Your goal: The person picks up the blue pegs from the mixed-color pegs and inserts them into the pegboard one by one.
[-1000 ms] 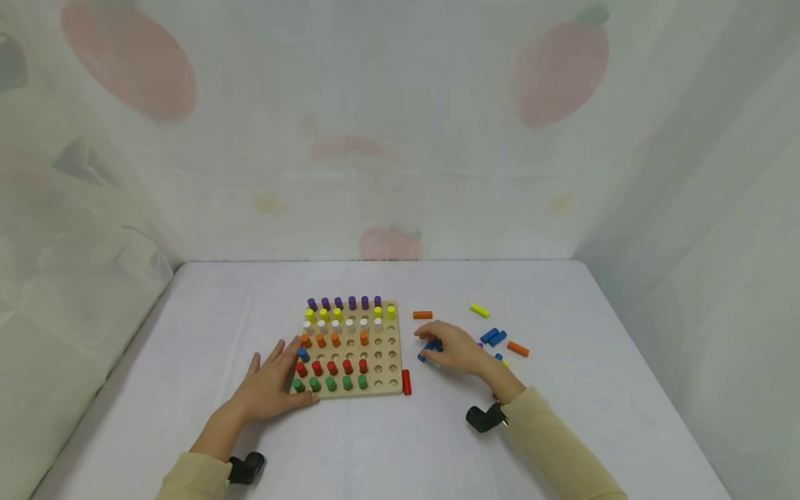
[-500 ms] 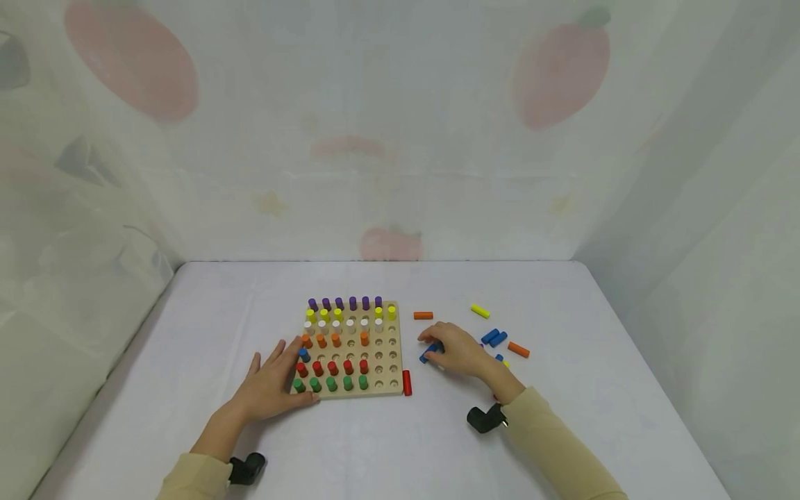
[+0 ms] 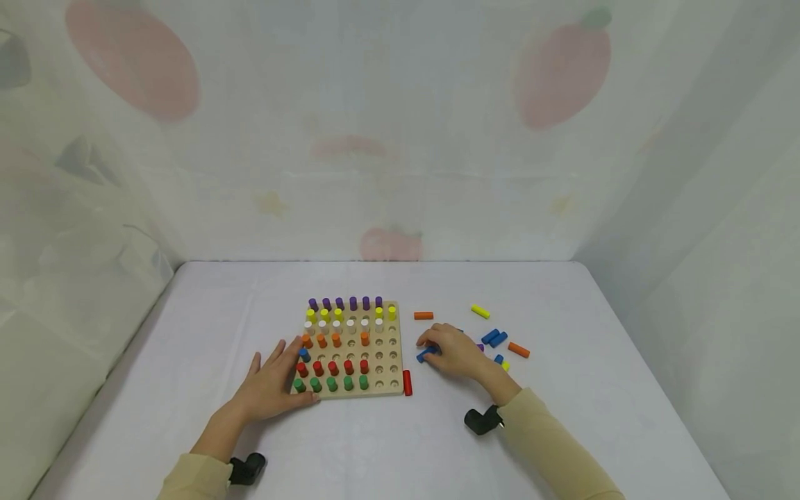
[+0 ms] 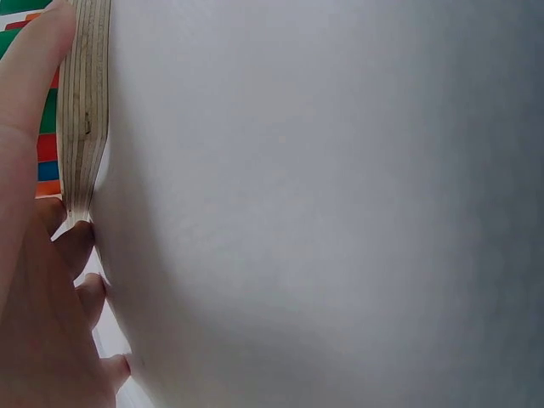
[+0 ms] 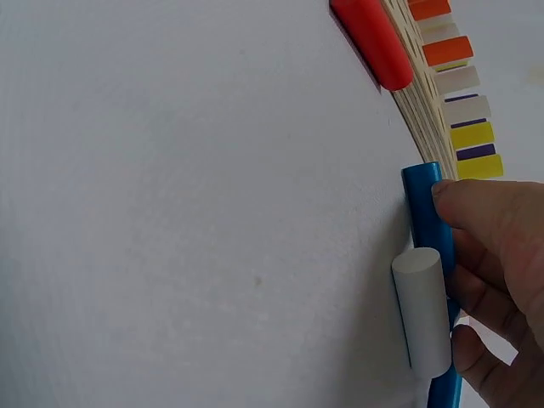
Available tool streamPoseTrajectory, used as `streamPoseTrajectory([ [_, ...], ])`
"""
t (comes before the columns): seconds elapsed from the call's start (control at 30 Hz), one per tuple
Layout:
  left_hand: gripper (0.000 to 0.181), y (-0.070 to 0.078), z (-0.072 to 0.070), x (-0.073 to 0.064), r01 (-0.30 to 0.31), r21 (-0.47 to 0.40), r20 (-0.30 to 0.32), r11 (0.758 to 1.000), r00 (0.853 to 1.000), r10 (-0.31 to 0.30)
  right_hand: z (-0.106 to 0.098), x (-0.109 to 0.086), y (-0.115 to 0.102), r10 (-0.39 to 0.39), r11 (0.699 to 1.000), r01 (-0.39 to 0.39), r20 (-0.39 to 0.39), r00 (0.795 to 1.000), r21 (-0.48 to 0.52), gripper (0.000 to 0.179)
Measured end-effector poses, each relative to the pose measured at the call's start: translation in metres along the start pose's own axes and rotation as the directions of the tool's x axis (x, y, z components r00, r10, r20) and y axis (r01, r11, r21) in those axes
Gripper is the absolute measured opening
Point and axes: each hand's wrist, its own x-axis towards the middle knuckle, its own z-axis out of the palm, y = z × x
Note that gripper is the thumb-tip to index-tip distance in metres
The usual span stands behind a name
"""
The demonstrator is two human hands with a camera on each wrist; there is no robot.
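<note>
My right hand [image 3: 456,351] pinches a blue peg [image 5: 429,212] between thumb and fingers, just right of the wooden pegboard [image 3: 387,355]. A white peg [image 5: 422,314] lies against the fingers in the right wrist view, with more blue [image 5: 445,393] showing below it. My left hand [image 3: 269,389] rests at the board's near left corner, thumb on the front edge and spread fingers along the left side. Rows of upright pegs fill part of the board: purple, yellow, white, orange, red and green. A single blue peg [image 3: 304,355] stands in the row between orange and red.
A red peg [image 3: 407,382] lies along the board's right edge. An orange peg [image 3: 423,315] lies beyond the right hand. Farther right are a yellow peg [image 3: 480,311], blue pegs [image 3: 498,339], another orange peg [image 3: 519,350] and a purple one [image 3: 480,347], partly hidden.
My right hand and the blue peg shift slightly within the same spot. A bit of blue now shows behind that hand, and a red bit by the sleeve is covered. The left hand stays put.
</note>
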Motion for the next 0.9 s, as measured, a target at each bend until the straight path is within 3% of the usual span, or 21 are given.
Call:
streamPoseTrajectory([
  [0.6,0.116,-0.0002,0.0008,0.0011,-0.005,0.003,0.001,1.000,1.000,0.005,0.0078,0.0043,0.0010,0.008,1.000,-0.009,-0.039,0.999,-0.022,0.017],
  [0.9,0.115,0.0014,-0.0011,0.0008,0.006,-0.005,0.007,1.000,1.000,-0.006,0.0084,0.0044,0.0011,0.018,1.000,-0.018,-0.042,0.999,0.019,0.017],
])
